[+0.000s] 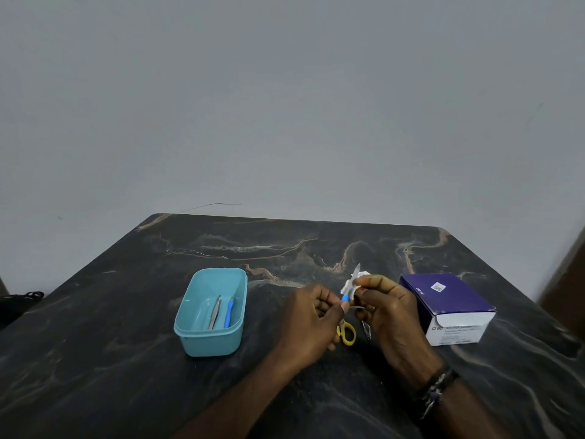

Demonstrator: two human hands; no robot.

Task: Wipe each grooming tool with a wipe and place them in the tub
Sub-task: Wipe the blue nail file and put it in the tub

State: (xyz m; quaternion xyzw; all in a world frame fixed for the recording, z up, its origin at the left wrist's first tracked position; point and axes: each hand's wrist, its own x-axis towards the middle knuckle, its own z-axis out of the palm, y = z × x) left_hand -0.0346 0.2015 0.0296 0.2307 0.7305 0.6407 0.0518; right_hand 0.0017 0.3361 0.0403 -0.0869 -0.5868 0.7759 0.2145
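Note:
My left hand (311, 321) grips a small pair of scissors (345, 297) with yellow loops and a blue joint, blade tip pointing up and away. My right hand (387, 308) pinches a white wipe (349, 287) folded around the blades. The light blue tub (190, 335) stands to the left of my hands. Inside it lie metal tweezers (215, 312) and a blue-handled tool (229, 312). A small metal tool (366, 330) rests on the table under my right hand, partly hidden.
A purple and white box of wipes (449, 307) sits to the right of my right hand. The dark marbled table (126, 391) reaches back to a grey wall. A dark object (22, 297) lies beyond the table's left edge.

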